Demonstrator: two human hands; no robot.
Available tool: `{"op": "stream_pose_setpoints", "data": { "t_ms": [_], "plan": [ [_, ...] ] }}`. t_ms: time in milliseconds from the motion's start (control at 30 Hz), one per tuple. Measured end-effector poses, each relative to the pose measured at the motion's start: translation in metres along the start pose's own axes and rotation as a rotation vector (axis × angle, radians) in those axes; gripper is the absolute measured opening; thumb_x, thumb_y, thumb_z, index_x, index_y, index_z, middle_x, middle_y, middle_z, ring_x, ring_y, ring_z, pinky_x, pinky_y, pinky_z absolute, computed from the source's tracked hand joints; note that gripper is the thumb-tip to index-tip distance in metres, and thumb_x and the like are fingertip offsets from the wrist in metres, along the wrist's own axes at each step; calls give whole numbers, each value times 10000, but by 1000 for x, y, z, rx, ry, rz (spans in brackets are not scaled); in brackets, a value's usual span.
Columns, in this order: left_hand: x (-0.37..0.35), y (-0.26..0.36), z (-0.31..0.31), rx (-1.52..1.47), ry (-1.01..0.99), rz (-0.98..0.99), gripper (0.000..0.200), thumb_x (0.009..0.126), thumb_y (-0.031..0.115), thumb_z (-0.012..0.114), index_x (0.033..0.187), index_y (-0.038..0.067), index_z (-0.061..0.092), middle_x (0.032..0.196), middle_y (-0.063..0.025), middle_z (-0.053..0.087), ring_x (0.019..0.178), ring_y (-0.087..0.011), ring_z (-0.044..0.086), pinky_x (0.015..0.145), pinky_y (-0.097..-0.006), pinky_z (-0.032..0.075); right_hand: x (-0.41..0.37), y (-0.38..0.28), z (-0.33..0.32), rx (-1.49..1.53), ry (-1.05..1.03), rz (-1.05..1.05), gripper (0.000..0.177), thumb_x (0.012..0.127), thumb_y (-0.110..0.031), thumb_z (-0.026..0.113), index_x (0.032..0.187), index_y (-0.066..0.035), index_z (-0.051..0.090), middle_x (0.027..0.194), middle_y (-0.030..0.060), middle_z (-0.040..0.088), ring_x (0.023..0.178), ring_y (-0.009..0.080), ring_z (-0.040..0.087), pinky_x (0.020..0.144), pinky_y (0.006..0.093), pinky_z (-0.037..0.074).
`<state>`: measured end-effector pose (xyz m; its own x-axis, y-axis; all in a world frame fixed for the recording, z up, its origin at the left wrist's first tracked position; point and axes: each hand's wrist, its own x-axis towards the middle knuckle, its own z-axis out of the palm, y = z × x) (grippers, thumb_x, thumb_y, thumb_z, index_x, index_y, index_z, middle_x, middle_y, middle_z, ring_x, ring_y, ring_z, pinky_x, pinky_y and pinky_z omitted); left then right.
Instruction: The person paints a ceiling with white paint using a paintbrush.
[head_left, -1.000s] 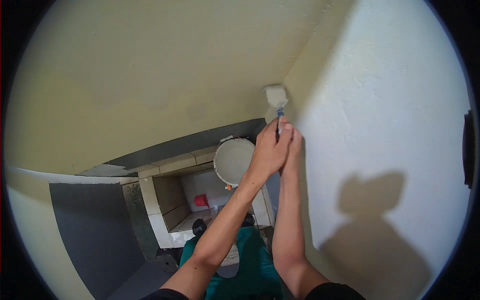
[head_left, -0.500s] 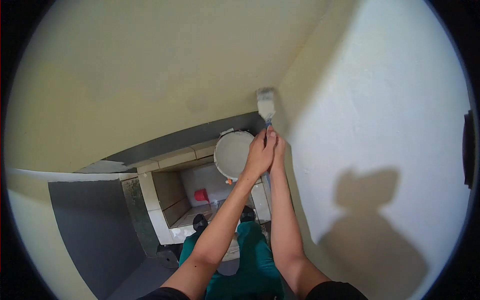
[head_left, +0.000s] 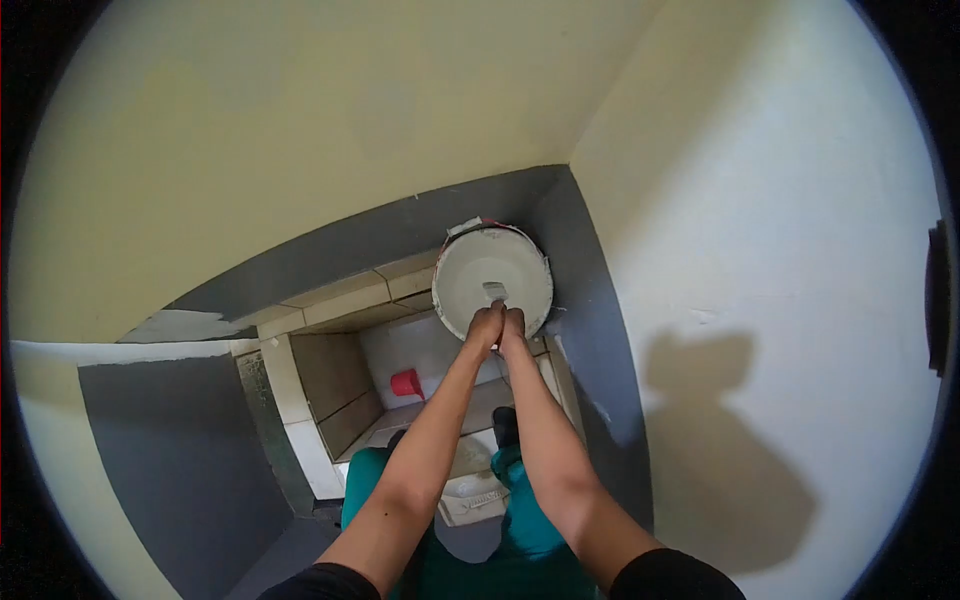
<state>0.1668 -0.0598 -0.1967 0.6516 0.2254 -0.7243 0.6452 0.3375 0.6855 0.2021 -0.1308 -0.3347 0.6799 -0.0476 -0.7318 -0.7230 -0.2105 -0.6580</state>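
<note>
A round bucket (head_left: 462, 280) of white paint stands in the corner on the tiled ledge. Over its near part, my left hand (head_left: 485, 325) and my right hand (head_left: 514, 325) are closed together around the handle of a paintbrush (head_left: 494, 291). The handle is hidden by the fingers. The brush head points away from me and lies over or in the paint; how deep it sits cannot be made out.
A tiled basin (head_left: 340, 375) lies below left of the bucket, holding a red dipper (head_left: 406, 382). Yellowish wall (head_left: 300, 130) with a grey lower band (head_left: 380, 222) rises ahead. A white wall (head_left: 780, 240) stands at the right, bearing a shadow.
Both hands and the brush have come down from the wall corner to the bucket. The view has shifted, and the bucket now shows more fully.
</note>
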Motion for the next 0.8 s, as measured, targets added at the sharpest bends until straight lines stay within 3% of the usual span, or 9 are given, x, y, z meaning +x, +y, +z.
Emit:
{"op": "stream_pose_setpoints", "data": {
  "t_ms": [100,233,333,433,567,600,700,800],
  "plan": [
    [57,-24,-10,129,-38,-41,517,999,395,432,1192,-41,632,1107,-192,678,947,-278,646,847,-382,484,29,1,14,-84,51,26,393,934,-291,609,981,97,654,1015,258,698,904,355,702,751,466,545],
    [92,-46,-17,194,-27,77,519,1014,376,393,1228,-44,609,1193,-218,653,1043,-301,633,884,-396,479,55,4,29,-110,80,-30,399,915,-293,620,1010,93,655,1061,285,684,951,412,689,813,501,544],
    [112,-53,-20,142,-22,80,540,1015,381,379,1250,-56,591,1225,-235,637,1103,-311,617,933,-403,462,58,-5,35,-212,103,-17,408,895,-294,634,1025,92,654,1064,284,684,966,403,689,812,491,545],
    [120,-59,-22,101,8,32,559,1016,387,369,1258,-71,581,1230,-245,630,1124,-316,608,970,-405,441,57,1,39,-21,96,-54,420,887,-317,633,1008,85,665,1032,283,693,963,410,688,821,492,543],
    [136,-70,-22,61,26,52,601,986,420,381,1222,-81,613,1218,-286,632,1122,-362,618,986,-417,434,72,8,46,-40,113,-53,426,890,-330,624,998,80,669,1009,288,696,957,415,687,821,494,540],
    [133,-71,-23,29,21,74,615,971,434,391,1204,-82,630,1213,-305,634,1115,-382,627,983,-422,438,72,9,46,-51,124,-46,422,892,-328,622,996,79,670,1006,290,696,957,417,688,819,494,540],
    [116,-61,-22,345,54,224,611,966,440,409,1200,-79,628,1218,-301,633,1121,-382,627,984,-424,443,62,6,41,-149,156,-80,397,898,-306,614,982,78,673,1005,300,692,958,425,690,814,491,545],
    [73,-34,-16,260,76,138,589,958,435,438,1208,-65,624,1245,-297,622,1141,-394,618,986,-431,447,43,-4,42,-245,208,-69,379,902,-289,609,942,81,678,993,307,691,957,430,692,810,485,549]
  ]
}}
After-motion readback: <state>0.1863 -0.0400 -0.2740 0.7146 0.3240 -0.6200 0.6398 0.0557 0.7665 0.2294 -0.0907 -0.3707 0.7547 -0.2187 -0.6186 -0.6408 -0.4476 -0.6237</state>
